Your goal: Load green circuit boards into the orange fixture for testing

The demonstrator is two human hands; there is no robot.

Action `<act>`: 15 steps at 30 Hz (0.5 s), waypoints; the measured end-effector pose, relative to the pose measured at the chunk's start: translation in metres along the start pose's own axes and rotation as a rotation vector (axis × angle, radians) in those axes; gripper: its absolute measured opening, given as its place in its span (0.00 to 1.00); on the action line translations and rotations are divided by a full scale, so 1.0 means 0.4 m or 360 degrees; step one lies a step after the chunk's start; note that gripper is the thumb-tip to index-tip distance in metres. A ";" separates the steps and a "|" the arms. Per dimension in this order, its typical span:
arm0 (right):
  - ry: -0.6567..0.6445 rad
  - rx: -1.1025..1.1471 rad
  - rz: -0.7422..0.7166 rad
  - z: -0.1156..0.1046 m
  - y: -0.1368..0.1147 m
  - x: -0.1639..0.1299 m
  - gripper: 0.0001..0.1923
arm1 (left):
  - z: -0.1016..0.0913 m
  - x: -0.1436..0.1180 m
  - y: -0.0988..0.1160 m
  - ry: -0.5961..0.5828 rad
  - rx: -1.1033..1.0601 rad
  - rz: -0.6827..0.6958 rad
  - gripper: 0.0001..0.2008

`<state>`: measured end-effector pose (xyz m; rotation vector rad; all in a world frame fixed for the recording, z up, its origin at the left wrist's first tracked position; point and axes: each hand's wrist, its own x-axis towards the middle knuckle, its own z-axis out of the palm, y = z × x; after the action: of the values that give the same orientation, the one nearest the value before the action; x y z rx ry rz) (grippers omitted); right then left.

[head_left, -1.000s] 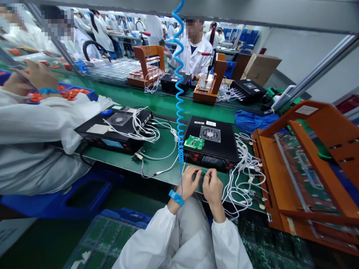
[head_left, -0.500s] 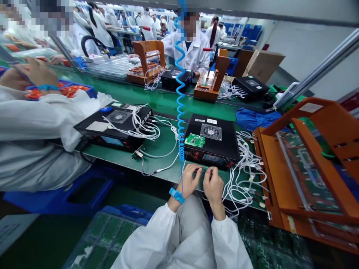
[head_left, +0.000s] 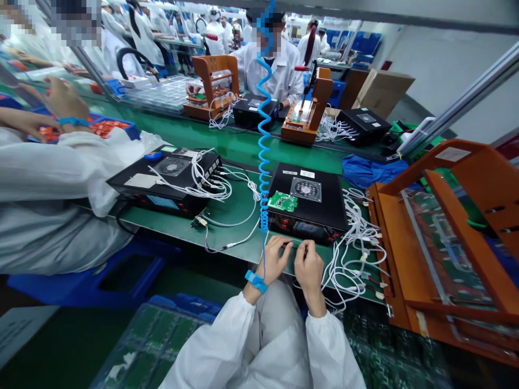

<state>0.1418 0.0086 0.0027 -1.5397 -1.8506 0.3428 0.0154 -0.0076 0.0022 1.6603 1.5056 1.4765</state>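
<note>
At bench edge, before the black tester (head_left: 310, 204): left hand (head_left: 274, 260) and right hand (head_left: 308, 266), fingertips pinched on a small item between them, too hidden to name; likely light, thin and fragile, best held by its edges.

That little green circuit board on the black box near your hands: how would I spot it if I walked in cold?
Find the blue coiled cord hanging over the green bench. Just right of its lower end sits a black box, above the left hand and right hand. The green circuit board lies loose on that box's front left corner; the black box further left carries only white cables.
</note>
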 end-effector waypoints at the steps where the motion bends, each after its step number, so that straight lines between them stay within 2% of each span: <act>1: 0.0000 -0.0005 0.0001 0.000 0.000 0.000 0.15 | 0.000 0.000 0.000 0.0001 -0.0001 -0.0002 0.07; 15: 0.0007 -0.0061 0.0014 0.001 -0.002 0.002 0.17 | -0.001 -0.002 0.004 -0.0013 -0.0031 0.0007 0.07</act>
<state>0.1409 0.0094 0.0030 -1.5732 -1.8574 0.3093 0.0157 -0.0089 0.0033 1.6572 1.4796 1.4802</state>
